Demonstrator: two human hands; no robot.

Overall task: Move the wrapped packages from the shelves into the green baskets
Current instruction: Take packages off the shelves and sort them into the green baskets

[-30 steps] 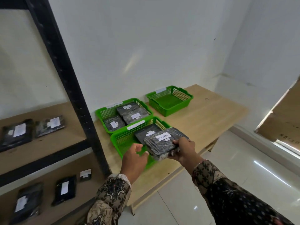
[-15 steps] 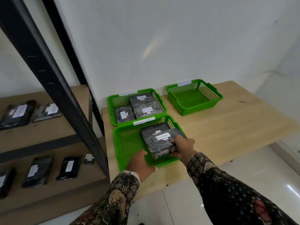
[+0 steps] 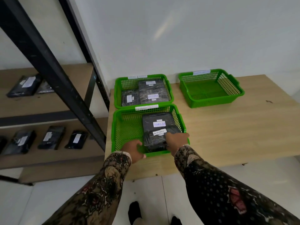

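A black wrapped package (image 3: 153,141) with a white RETURN label lies in the near green basket (image 3: 117,127), partly on top of another labelled package (image 3: 156,118). My right hand (image 3: 175,140) grips its near right edge, fingers curled round the corner. My left hand (image 3: 133,148) sits over the basket's front rim, close to the package's left corner, fingers loosely bent and holding nothing. The far left basket (image 3: 118,88) holds three wrapped packages. Several more packages lie on the shelves, such as one on the lower shelf (image 3: 52,137) and one on the upper (image 3: 24,85).
An empty green basket (image 3: 211,90) stands at the back right of the wooden table (image 3: 227,130). The black slanted shelf post (image 3: 48,65) rises close on my left. White wall behind, white floor below, my feet near the table edge.
The package has come down from above the near basket into it, onto the package lying there. My left hand dropped to the front rim. The view tilted downward.
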